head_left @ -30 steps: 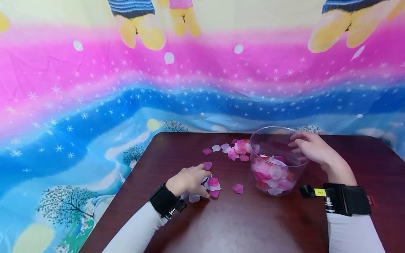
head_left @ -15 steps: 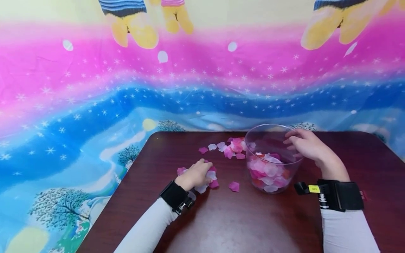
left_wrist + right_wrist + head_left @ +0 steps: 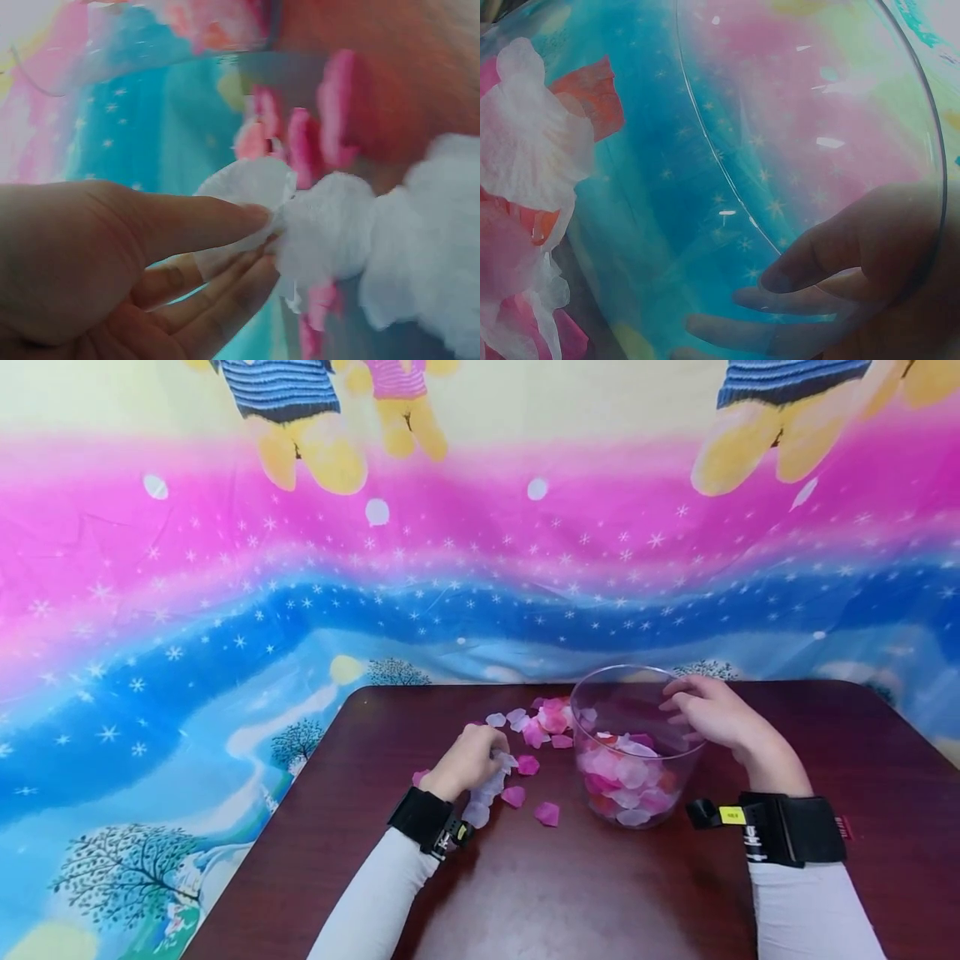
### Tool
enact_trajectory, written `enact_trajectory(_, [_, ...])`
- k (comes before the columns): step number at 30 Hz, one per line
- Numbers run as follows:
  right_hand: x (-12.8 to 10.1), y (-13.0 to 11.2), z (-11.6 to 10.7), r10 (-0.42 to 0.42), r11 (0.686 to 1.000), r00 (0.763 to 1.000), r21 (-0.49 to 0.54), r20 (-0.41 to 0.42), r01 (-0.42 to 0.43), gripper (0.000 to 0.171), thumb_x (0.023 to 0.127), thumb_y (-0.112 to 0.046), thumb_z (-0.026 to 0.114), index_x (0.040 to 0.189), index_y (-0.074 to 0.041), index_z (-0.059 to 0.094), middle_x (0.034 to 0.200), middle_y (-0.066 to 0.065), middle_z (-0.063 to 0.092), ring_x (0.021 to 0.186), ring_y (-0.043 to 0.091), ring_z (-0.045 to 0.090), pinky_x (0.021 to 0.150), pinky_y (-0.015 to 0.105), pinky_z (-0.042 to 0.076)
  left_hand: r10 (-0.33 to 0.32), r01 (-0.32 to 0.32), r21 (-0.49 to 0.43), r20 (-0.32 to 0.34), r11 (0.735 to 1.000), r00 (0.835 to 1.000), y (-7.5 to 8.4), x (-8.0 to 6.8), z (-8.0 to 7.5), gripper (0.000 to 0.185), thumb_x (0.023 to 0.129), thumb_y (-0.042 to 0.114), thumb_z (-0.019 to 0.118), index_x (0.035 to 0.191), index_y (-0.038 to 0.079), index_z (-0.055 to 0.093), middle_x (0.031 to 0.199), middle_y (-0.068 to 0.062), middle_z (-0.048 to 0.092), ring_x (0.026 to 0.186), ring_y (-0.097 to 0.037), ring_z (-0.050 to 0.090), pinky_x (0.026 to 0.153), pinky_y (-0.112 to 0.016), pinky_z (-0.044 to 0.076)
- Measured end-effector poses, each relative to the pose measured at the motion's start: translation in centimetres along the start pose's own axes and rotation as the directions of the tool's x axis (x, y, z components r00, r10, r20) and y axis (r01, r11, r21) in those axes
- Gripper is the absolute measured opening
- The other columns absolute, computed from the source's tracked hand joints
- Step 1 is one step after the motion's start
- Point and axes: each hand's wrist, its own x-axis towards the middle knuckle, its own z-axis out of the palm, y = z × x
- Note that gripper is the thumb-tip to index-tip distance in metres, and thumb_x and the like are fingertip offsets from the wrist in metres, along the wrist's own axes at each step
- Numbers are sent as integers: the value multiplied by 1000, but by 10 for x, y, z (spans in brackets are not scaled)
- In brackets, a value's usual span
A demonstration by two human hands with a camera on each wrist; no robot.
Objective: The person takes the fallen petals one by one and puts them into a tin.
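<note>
Left hand (image 3: 471, 762) pinching white petal (image 3: 247, 187), right hand (image 3: 712, 712) seemingly gripping clear bowl (image 3: 637, 793)

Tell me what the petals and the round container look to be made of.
Petals: likely thin fabric or tissue, matte; the white one pinched by the left hand shows fuzzy, fibrous edges. Container: clear, glossy, probably plastic though glass is possible; the right hand shows through its wall.

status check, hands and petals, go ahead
Left hand pinching a white petal. Right hand gripping the clear bowl rim. Loose petals on table; nothing in the way.
</note>
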Motion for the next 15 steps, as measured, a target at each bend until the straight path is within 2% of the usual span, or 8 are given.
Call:
enact_trajectory(3, [0, 0, -1, 0, 1000, 1000, 3, -6, 0, 47, 111, -19, 28, 144, 12, 37, 138, 37, 52, 123, 51, 57, 86, 50, 58, 25, -27, -26, -53, 999, 998, 5, 5, -7, 15, 89, -6, 68, 94, 5, 78, 89, -7, 73, 80, -18, 63, 72, -30, 55])
enact_trajectory(9, [0, 1, -1, -5, 1000, 1000, 3, -17, 5, 46, 110, -19, 29, 143, 12, 39, 137, 37, 53, 122, 51, 57, 85, 50, 58, -15, 3, -132, -92, 991, 996, 22, 16, -29, 12, 92, -3, 70, 99, 6, 77, 91, -5, 74, 83, -15, 68, 77, -30, 56])
enact_trajectory(11, [-1, 2, 0, -9, 1000, 1000, 1, -21, 9, 45, 110, -19, 30, 142, 12, 39, 137, 37, 53, 122, 51, 58, 85, 50, 59, -24, 5, -159, -123, 987, 992, 28, 18, -37, 12, 93, -1, 71, 100, 7, 77, 93, -3, 74, 86, -15, 68, 80, -30, 56])
enact_trajectory(15, [-1, 2, 1, -10, 1000, 1000, 4, -23, 10, 45, 110, -18, 30, 141, 12, 41, 136, 36, 54, 121, 51, 59, 84, 50, 59, -1, -40, -193, -209, 980, 978, 45, 21, -52, 11, 94, 2, 71, 100, 9, 78, 95, -3, 74, 87, -15, 70, 80, -29, 56])
